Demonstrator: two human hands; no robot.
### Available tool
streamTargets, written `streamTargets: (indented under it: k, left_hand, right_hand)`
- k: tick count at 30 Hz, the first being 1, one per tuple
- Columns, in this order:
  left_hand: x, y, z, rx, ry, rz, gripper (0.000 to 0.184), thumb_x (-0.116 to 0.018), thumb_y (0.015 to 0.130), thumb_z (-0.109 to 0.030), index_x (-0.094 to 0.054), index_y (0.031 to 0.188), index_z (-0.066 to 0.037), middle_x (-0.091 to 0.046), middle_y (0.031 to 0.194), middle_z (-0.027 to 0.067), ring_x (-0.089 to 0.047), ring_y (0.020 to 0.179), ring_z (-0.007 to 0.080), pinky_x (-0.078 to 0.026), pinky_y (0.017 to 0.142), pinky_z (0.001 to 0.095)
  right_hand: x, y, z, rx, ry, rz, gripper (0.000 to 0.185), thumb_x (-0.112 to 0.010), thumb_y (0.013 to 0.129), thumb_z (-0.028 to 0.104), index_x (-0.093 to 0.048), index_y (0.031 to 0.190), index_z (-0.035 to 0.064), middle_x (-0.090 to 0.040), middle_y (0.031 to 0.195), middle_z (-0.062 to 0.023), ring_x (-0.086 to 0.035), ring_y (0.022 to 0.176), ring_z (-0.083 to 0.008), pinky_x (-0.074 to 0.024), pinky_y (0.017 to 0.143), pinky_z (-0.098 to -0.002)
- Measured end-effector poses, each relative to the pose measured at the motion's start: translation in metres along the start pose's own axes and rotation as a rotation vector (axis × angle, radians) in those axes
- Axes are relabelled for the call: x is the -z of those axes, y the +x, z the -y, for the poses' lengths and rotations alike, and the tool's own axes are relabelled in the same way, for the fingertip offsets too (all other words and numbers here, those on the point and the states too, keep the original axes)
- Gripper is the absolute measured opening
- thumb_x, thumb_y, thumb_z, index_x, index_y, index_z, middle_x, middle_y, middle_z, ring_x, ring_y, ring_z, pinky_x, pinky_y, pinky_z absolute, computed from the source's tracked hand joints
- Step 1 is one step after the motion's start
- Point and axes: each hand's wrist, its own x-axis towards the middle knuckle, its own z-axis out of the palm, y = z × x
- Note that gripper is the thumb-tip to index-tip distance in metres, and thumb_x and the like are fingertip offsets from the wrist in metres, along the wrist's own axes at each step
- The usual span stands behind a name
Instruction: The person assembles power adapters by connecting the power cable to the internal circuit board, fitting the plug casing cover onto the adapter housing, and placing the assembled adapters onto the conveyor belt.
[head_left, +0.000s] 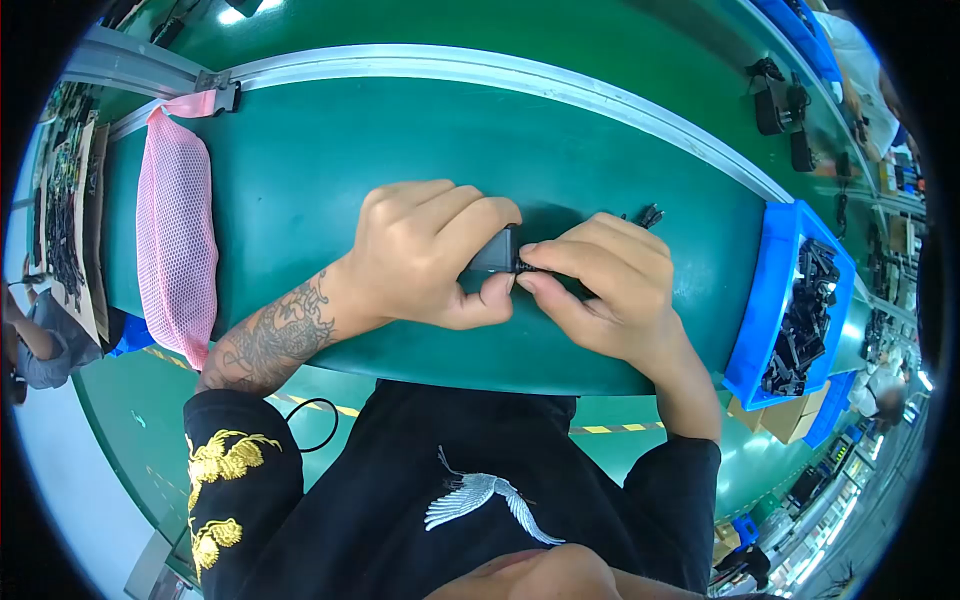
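Over the green counter [330, 150], the left hand [425, 245] gripped a dark block [494, 253] and the right hand [622, 280] pinched the cord [525, 266] at its end, with a blue bin [763, 310] to the right and a metal rail [500, 66] beyond.

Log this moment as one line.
left hand: holds black box | right hand: pinches cord at box end | blue bin: black parts inside | pink pouch: at left
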Motion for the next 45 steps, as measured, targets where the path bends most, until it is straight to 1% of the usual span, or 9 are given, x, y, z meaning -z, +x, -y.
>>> streamTargets:
  k: [7,10,13,28,34,37,38,41,45]
  left_hand:
    - [0.006,0.004,-0.002,0.036,-0.002,0.105,0.036,-0.073,0.069,-0.027,-0.069,0.097,-0.004,-0.066,0.075,0.0089,-0.064,0.059,0.0288,-0.051,0.054,0.0383]
    - [0.003,0.003,-0.003,0.002,0.046,0.073,0.036,-0.072,0.067,-0.026,-0.068,0.096,-0.004,-0.066,0.079,0.0095,-0.064,0.064,0.0296,-0.052,0.057,0.0392]
    - [0.003,0.001,-0.007,0.059,0.033,0.106,0.036,-0.071,0.068,-0.026,-0.068,0.096,-0.004,-0.066,0.081,0.0098,-0.065,0.066,0.0297,-0.052,0.059,0.0394]
    - [0.005,0.002,0.000,-0.163,0.145,-0.036,0.037,-0.072,0.079,-0.028,-0.071,0.103,0.000,-0.069,0.083,0.0094,-0.068,0.067,0.0262,-0.052,0.057,0.0363]
    - [0.006,0.009,0.005,-0.186,0.156,0.009,0.044,-0.076,0.080,-0.026,-0.070,0.113,0.002,-0.070,0.092,0.0126,-0.069,0.076,0.0297,-0.054,0.067,0.0400]
    - [0.004,0.015,0.002,-0.161,0.162,0.034,0.054,-0.078,0.073,-0.017,-0.069,0.123,0.002,-0.070,0.102,0.0125,-0.068,0.087,0.0283,-0.054,0.076,0.0423]
    - [0.006,0.015,-0.001,-0.106,0.187,0.107,0.065,-0.083,0.071,-0.011,-0.065,0.132,0.003,-0.069,0.106,0.0147,-0.068,0.092,0.0314,-0.054,0.081,0.0445]
    - [0.001,0.016,-0.002,-0.078,0.244,0.164,0.063,-0.084,0.075,-0.011,-0.064,0.133,0.003,-0.068,0.109,0.0162,-0.067,0.094,0.0340,-0.054,0.083,0.0444]
    - [-0.002,0.012,0.004,-0.078,0.266,0.163,0.056,-0.084,0.077,-0.009,-0.065,0.129,0.002,-0.069,0.111,0.0177,-0.068,0.097,0.0371,-0.054,0.087,0.0465]
  right_hand:
    - [-0.007,-0.007,0.001,-0.012,-0.007,-0.042,0.021,-0.087,0.075,0.003,-0.076,0.093,0.0019,-0.066,0.073,-0.0081,-0.060,0.058,-0.0246,-0.0463,0.051,-0.0355]
    - [-0.006,-0.007,0.004,-0.024,-0.012,-0.030,0.021,-0.087,0.075,0.003,-0.075,0.093,0.0015,-0.065,0.072,-0.0084,-0.059,0.058,-0.0247,-0.0454,0.051,-0.0359]
    - [-0.010,-0.008,0.006,-0.022,-0.022,-0.050,0.021,-0.087,0.075,0.003,-0.075,0.092,0.0012,-0.065,0.072,-0.0087,-0.059,0.058,-0.0247,-0.0454,0.051,-0.0358]
    - [-0.015,-0.010,0.027,-0.256,0.056,-0.087,0.015,-0.084,0.080,0.001,-0.074,0.091,0.0027,-0.071,0.075,-0.0110,-0.066,0.058,-0.0264,-0.0511,0.052,-0.0349]
    - [-0.013,-0.010,0.015,-0.235,-0.036,-0.084,0.015,-0.084,0.082,0.005,-0.075,0.093,0.0056,-0.070,0.074,-0.0091,-0.068,0.062,-0.0286,-0.0539,0.056,-0.0382]
    - [-0.013,-0.010,0.009,-0.169,-0.035,-0.205,0.015,-0.086,0.082,0.005,-0.077,0.093,0.0050,-0.068,0.069,-0.0067,-0.062,0.054,-0.0213,-0.0473,0.052,-0.0345]
    - [-0.009,-0.010,0.010,-0.192,-0.048,-0.177,0.015,-0.085,0.083,0.008,-0.077,0.095,0.0048,-0.070,0.073,-0.0071,-0.065,0.058,-0.0242,-0.0493,0.054,-0.0364]
    - [-0.012,-0.017,0.001,-0.172,-0.128,-0.186,0.015,-0.080,0.089,0.011,-0.074,0.101,0.0049,-0.071,0.082,-0.0096,-0.068,0.069,-0.0289,-0.0556,0.065,-0.0400]
    - [-0.008,-0.018,0.007,-0.192,-0.259,-0.123,0.017,-0.078,0.090,0.015,-0.073,0.104,0.0061,-0.071,0.092,-0.0087,-0.070,0.084,-0.0274,-0.0575,0.071,-0.0395]
